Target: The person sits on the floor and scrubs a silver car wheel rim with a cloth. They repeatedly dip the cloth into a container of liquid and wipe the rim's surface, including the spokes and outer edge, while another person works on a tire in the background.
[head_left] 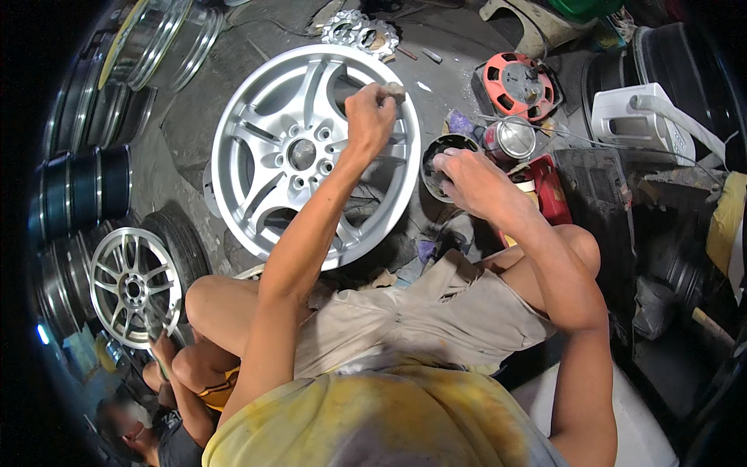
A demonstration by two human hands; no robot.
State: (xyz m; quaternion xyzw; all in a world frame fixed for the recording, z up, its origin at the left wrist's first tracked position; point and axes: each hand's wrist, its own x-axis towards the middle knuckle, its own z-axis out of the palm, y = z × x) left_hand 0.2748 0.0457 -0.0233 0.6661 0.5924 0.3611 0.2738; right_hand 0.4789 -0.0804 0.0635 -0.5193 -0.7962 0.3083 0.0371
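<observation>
A silver alloy wheel (233, 163) with split spokes lies face up in front of my knees. My left hand (369, 121) reaches over its spokes, the fingers closed on a small grey-brown pad (394, 92) against the upper right part of the rim. To the right of the wheel stands a round open can (427, 180) with a dark inside. My right hand (478, 187) is bent over its mouth, fingers curled down into it. Whatever those fingertips hold is hidden. A metal can with a lid (515, 138) stands just beyond this hand.
An orange-red round cable reel (520, 87) and a white plastic appliance (646, 124) stand at the right. Wheel barrels (85, 183) are stacked at the left. At lower left, a person's hand (162, 348) touches another spoked wheel (134, 288). Silver toothed parts (359, 33) lie beyond my wheel.
</observation>
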